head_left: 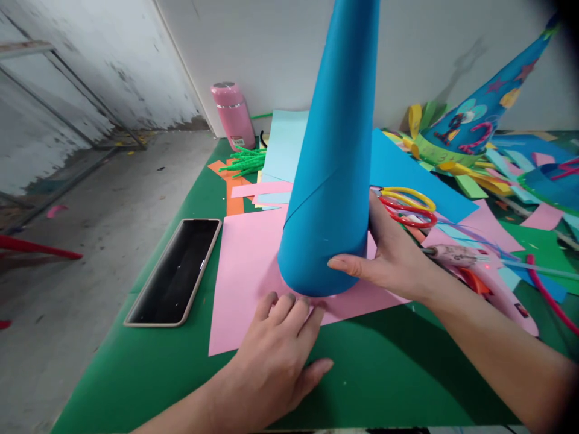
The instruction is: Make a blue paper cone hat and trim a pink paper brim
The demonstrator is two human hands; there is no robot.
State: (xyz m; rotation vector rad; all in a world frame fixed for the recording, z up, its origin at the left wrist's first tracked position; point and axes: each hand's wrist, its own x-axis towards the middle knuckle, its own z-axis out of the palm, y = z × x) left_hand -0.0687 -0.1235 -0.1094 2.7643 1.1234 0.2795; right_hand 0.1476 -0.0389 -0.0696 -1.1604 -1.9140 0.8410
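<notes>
blue cone (332, 199): standing on its wide end on the pink sheet (246, 253), about midway between the left and right edges of the green worktop (389, 374); top cut off by the view; marked by a slanting seam across the front
right hand (393, 259): grasping the cone low on its right side, with thumb across the front near the base and fingers round the far side, partly hidden
left hand (283, 337): clasping nothing visible; resting bent fingertips at the pink sheet, just in front of the cone's base, with thumb spread away; cannot tell whether touching the cone's rim
phone (176, 271): lying flat near the left edge, dark screen up, just beside the pink sheet
back left corner: pink bottle (233, 114), upright; in front of it, green pipe cleaners (248, 161) and orange strips (235, 199); nearer the cone, light blue sheet (283, 144)
right of the cone: red and yellow looped handles (409, 217); glue gun (456, 255), lying beyond the right wrist with a small red light showing
toward the back right corner: decorated cone hat (493, 102), tilted in view, with stars and a green band; amid scattered paper strips (470, 185)
</notes>
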